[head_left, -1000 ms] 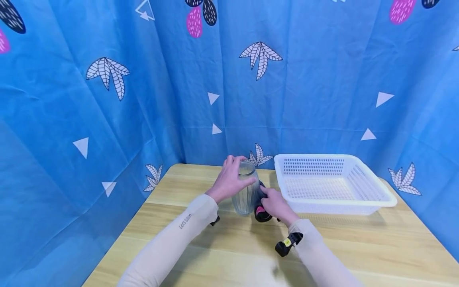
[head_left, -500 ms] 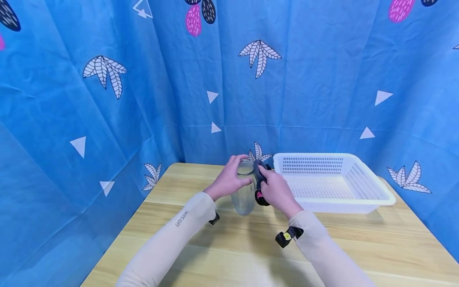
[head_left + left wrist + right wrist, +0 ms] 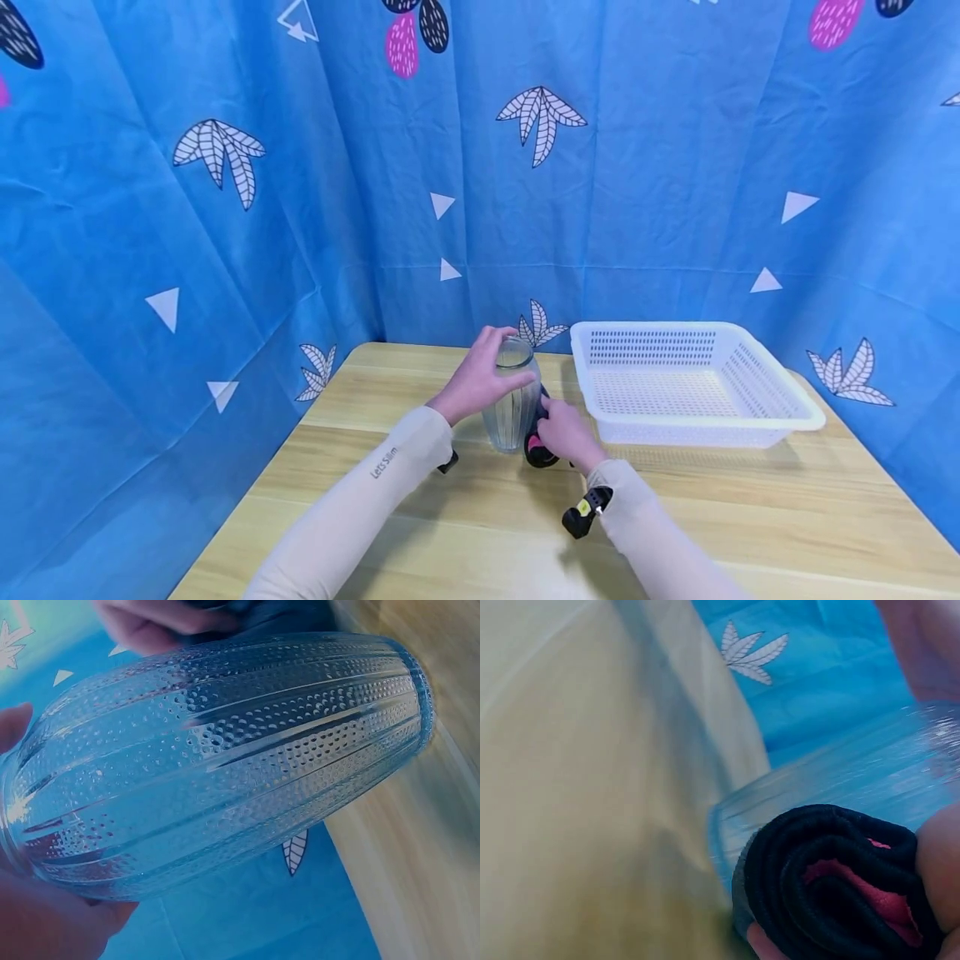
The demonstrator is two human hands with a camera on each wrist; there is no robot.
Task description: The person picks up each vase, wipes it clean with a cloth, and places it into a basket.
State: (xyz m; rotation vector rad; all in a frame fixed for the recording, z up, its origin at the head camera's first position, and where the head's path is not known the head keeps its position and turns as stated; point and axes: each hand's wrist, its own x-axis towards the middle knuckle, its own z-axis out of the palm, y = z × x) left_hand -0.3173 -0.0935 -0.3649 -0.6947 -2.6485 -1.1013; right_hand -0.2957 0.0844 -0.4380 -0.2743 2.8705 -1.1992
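Note:
A clear ribbed glass vase (image 3: pixel 512 417) stands upright on the wooden table. My left hand (image 3: pixel 480 379) grips it near the rim, with the thumb on the near side and fingers on the far side. In the left wrist view, the dimpled glass vase (image 3: pixel 225 765) fills most of the picture. On the vase's right side, my right hand (image 3: pixel 567 433) holds a rolled dark cloth with a pink inner face. The coiled end of the cloth (image 3: pixel 780 847) shows in the right wrist view, right against the vase. Part of the roll is hidden behind my right hand.
To the right of the vase, a white perforated plastic basket (image 3: pixel 697 432) sits on the table (image 3: pixel 480 533). A blue patterned curtain (image 3: pixel 645 208) hangs behind the table and along both sides.
My right hand rose with the cloth along the vase's side, then came back down toward the base. The left hand and the vase have stayed nearly in place.

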